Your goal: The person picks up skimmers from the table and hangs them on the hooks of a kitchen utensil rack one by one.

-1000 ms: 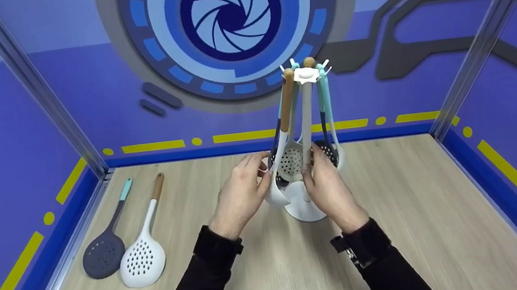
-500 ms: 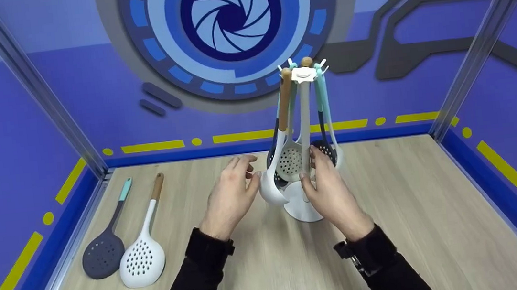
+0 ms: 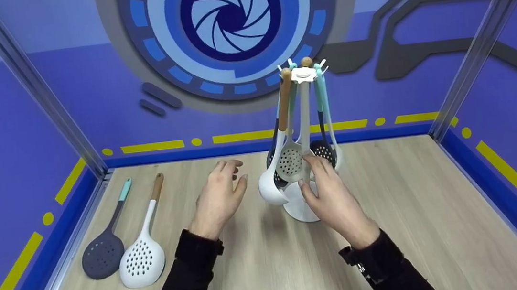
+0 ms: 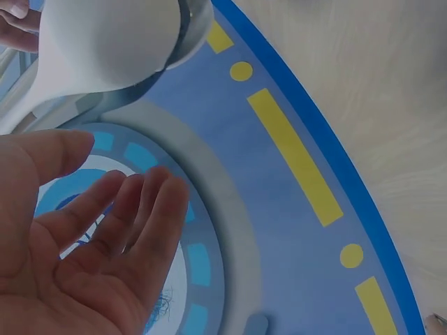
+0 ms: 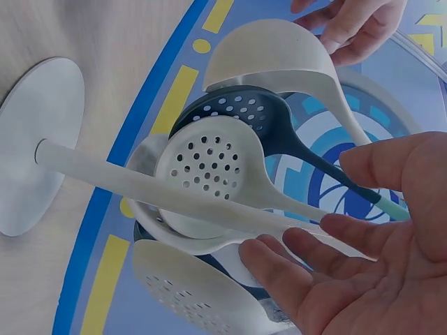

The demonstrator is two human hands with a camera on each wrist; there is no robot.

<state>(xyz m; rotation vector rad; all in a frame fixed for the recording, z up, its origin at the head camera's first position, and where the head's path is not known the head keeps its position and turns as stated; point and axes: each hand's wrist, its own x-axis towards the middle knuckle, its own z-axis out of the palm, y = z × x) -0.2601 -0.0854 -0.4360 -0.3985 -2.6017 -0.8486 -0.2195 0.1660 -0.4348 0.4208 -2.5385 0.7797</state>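
A white utensil stand (image 3: pixel 304 111) with a round base (image 3: pixel 299 205) stands upright, with several utensils hanging from its top. On its left side hangs a white ladle (image 3: pixel 271 189) with a wooden handle. Around the pole hang a pale perforated skimmer (image 3: pixel 290 158) and a dark perforated one (image 3: pixel 322 150). My left hand (image 3: pixel 218 195) is apart from the ladle, to its left, holding nothing with its fingers relaxed. Close to the pole is my right hand (image 3: pixel 333 194); in the right wrist view its fingertips (image 5: pixel 262 255) lie beside the pole and the thumb stands away from it.
At the left of the wooden table (image 3: pixel 263 279) lie two more utensils: a dark skimmer (image 3: pixel 103 255) with a mint handle and a white skimmer (image 3: pixel 142 260) with a wooden handle. Printed blue panels (image 3: pixel 189 123) enclose the table at the back and sides.
My left hand has let go of the ladle and moved left, away from it. My right hand has loosened from the pole and drawn slightly back. The ladle hangs a little further left.
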